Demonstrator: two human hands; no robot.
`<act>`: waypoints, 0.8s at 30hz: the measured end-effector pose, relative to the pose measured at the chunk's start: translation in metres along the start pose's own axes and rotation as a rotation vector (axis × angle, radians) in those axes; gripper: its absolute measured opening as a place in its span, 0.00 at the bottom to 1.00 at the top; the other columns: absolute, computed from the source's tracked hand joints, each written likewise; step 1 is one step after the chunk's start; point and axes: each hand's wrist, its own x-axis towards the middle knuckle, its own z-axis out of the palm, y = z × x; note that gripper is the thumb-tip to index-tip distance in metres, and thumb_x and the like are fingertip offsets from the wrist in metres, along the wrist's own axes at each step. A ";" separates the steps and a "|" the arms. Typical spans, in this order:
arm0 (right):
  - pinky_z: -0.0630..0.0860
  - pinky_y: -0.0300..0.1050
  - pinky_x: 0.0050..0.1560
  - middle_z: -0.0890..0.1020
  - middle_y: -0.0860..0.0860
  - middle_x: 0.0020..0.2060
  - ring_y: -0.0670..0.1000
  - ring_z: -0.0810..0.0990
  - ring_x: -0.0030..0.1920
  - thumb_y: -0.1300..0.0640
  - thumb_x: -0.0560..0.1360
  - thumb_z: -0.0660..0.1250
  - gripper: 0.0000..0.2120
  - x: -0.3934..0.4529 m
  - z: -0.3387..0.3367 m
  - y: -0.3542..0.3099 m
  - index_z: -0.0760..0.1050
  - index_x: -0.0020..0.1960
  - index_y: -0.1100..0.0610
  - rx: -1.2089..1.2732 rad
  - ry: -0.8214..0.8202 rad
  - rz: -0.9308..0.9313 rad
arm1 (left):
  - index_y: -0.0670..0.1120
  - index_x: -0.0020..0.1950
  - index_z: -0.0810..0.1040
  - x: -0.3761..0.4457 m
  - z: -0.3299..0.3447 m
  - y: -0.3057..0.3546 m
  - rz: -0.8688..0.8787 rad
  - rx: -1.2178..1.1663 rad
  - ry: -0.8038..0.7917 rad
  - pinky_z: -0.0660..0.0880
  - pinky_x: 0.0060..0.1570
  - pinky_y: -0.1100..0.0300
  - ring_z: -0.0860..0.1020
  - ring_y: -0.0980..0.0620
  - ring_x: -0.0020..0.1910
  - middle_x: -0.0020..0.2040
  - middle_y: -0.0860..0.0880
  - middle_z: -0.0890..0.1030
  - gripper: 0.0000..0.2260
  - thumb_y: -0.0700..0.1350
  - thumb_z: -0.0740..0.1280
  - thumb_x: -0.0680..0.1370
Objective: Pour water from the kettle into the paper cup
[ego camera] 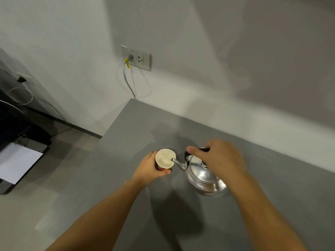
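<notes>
- Left hand point(151, 169) wrapped around white round paper cup point(165, 159) on grey tabletop point(126, 142).
- Right hand point(220, 156) closed on black handle point(203, 150) of shiny steel kettle point(204, 176), at cup's 3 o'clock, tilted.
- Spout point(176, 163) over cup rim.

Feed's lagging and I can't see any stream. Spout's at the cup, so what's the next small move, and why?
Probably tip the kettle a little further forward. Its spout tip already sits over the paper cup, the left hand steadies the cup, and the right hand holds the handle; no stream is discernible.
</notes>
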 end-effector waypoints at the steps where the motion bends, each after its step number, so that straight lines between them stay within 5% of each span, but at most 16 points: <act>1: 0.66 0.45 0.26 0.78 0.51 0.23 0.52 0.74 0.26 0.25 0.68 0.66 0.32 0.000 -0.001 -0.002 0.69 0.27 0.54 -0.005 -0.002 -0.001 | 0.59 0.65 0.74 0.000 0.000 0.000 -0.003 0.003 0.005 0.66 0.47 0.79 0.73 0.71 0.55 0.55 0.61 0.76 0.33 0.58 0.80 0.62; 8: 0.67 0.45 0.27 0.80 0.52 0.24 0.55 0.78 0.29 0.27 0.68 0.67 0.31 0.006 -0.002 -0.014 0.71 0.28 0.55 -0.070 -0.016 0.000 | 0.56 0.66 0.74 0.001 0.001 0.001 0.005 0.032 0.012 0.66 0.48 0.77 0.76 0.60 0.53 0.56 0.57 0.77 0.32 0.58 0.79 0.64; 24: 0.58 0.41 0.25 0.72 0.49 0.22 0.49 0.69 0.23 0.32 0.70 0.69 0.30 0.009 0.000 -0.036 0.67 0.25 0.54 -0.208 0.029 -0.060 | 0.53 0.67 0.75 0.000 0.004 0.001 0.028 0.030 0.022 0.71 0.54 0.64 0.76 0.55 0.55 0.57 0.54 0.78 0.32 0.55 0.80 0.66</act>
